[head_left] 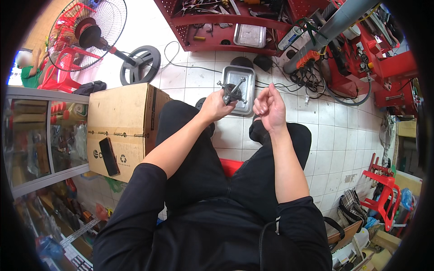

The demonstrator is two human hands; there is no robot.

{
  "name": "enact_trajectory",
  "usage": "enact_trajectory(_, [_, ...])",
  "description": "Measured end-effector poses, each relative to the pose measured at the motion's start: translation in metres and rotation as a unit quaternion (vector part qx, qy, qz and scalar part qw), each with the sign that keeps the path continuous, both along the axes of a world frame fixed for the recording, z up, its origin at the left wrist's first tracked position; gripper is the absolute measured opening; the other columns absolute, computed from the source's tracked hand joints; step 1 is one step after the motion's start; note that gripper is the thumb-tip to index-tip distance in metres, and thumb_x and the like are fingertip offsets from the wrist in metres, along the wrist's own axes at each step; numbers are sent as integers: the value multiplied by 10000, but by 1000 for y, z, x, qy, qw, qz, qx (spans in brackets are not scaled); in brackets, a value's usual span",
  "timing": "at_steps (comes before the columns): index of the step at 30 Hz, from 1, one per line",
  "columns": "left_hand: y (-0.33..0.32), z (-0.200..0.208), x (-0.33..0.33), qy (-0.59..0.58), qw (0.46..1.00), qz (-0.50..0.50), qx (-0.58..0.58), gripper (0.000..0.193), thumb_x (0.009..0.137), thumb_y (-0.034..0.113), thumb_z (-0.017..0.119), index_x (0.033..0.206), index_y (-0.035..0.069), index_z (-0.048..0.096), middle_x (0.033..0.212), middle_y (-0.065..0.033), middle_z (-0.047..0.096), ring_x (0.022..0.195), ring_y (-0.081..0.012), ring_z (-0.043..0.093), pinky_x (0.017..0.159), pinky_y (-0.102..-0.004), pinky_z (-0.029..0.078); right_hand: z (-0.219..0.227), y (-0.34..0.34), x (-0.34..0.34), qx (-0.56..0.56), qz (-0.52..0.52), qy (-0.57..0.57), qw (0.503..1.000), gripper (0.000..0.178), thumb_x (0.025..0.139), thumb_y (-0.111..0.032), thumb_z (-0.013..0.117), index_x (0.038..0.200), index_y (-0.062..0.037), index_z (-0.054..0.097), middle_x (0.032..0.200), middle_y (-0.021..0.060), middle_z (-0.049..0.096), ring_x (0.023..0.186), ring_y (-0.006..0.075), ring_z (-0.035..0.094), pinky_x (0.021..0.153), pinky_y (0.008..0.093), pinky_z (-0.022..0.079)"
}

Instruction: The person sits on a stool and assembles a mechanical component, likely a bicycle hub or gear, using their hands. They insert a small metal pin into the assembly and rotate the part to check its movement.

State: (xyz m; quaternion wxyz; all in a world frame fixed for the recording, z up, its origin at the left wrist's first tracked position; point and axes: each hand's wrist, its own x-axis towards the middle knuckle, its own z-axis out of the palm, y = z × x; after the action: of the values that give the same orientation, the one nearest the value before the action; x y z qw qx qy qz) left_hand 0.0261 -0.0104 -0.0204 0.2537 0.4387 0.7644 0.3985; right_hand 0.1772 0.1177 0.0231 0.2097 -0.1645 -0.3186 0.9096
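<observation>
My left hand [214, 107] is closed around a dark round metal part with several bolts [233, 92] sticking out of it; I cannot tell its exact kind. The part is held above the near half of a grey metal tray [248, 108] on the floor, apart from my right hand. Level with it, just right of the tray, my right hand [272, 110] is raised with its palm partly showing. Its fingers curl inward and one points farther up. Whatever lies inside those fingers, if anything, is hidden.
A cardboard box [117, 113] with a black phone [109, 156] on it stands left of my knee. Behind it are a fan [90, 36] and its base. Red tool shelving [199, 20] is ahead. Cables [307, 77] cross the tiles at right, near red machinery [352, 63].
</observation>
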Motion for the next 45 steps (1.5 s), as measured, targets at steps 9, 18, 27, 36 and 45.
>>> enact_trajectory(9, [0,-6,-1,15,1000,-9,-25,256,757,136,657,993,49,611,844,-143,664,780,-309,638,739,-347,487,7,-1,-4,31,-85,-29,995,486,953,-466,406,1056,-25,582,625,25,525,489,113,446,487,233,364])
enact_trajectory(18, [3,-8,0,1,1000,1,-5,314,718,258,685,866,-12,619,784,-227,634,791,-387,618,720,-425,489,3,6,-1,92,-56,-90,990,521,948,-489,393,1221,-51,460,948,153,651,406,70,395,385,199,310])
enact_trajectory(27, [3,-8,2,7,1000,0,-17,321,718,258,682,876,-11,608,782,-228,633,790,-386,617,718,-428,488,2,9,0,53,-39,-88,994,556,941,-489,414,1226,-12,440,989,235,623,370,72,391,369,213,342])
enact_trajectory(36, [3,-10,0,14,1000,0,-16,337,720,266,680,868,-26,601,774,-238,628,788,-393,616,720,-433,490,3,8,-1,67,-35,-93,993,546,941,-497,406,1198,-19,460,991,243,626,369,65,380,381,209,358])
enact_trajectory(45, [3,-14,1,8,1000,-2,-15,371,721,287,687,874,-37,590,763,-248,625,787,-396,617,718,-433,490,-1,8,0,66,-34,-79,994,532,940,-495,403,1177,-25,479,991,226,631,364,53,342,392,206,370])
